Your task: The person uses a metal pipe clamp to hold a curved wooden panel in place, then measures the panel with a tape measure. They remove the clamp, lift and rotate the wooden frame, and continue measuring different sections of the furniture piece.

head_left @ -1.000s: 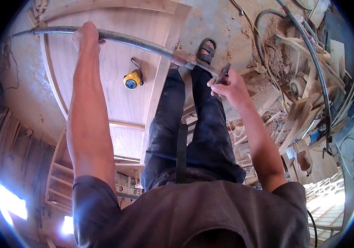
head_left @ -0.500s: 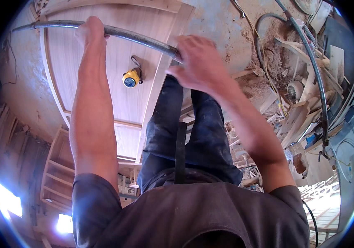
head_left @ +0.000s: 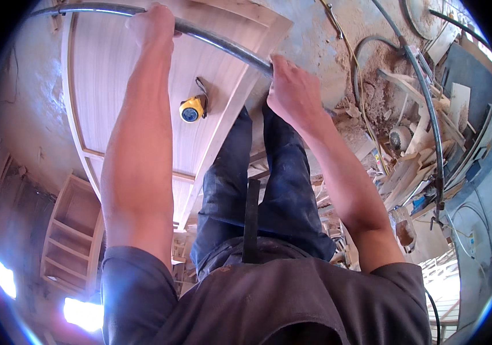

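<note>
A long grey metal pipe (head_left: 214, 41) runs across the far part of the view, above a framed wooden panel (head_left: 142, 86). My left hand (head_left: 155, 26) is wrapped round it partway along, with the arm stretched out. At the pipe's right end my right hand (head_left: 295, 89) is closed in a fist, its fingers round that end. The pipe's far left part reaches past the panel toward the rim of the view. On the panel, between my arms, lies a yellow tape measure (head_left: 191, 109) with a dark wrist strap.
To the right, another long metal bar (head_left: 428, 103) with a small handle stands near wood offcuts (head_left: 412, 172), sawdust (head_left: 375, 86) and a small motor (head_left: 400, 138). A yellow cable (head_left: 354, 63) crosses the floor. A wooden shelf frame (head_left: 72, 236) stands at the left.
My right hand, blurred with fingers spread earlier, has closed round the pipe's end and moved right. My left hand and the pipe have shifted right and farther away. The view has shifted slightly.
</note>
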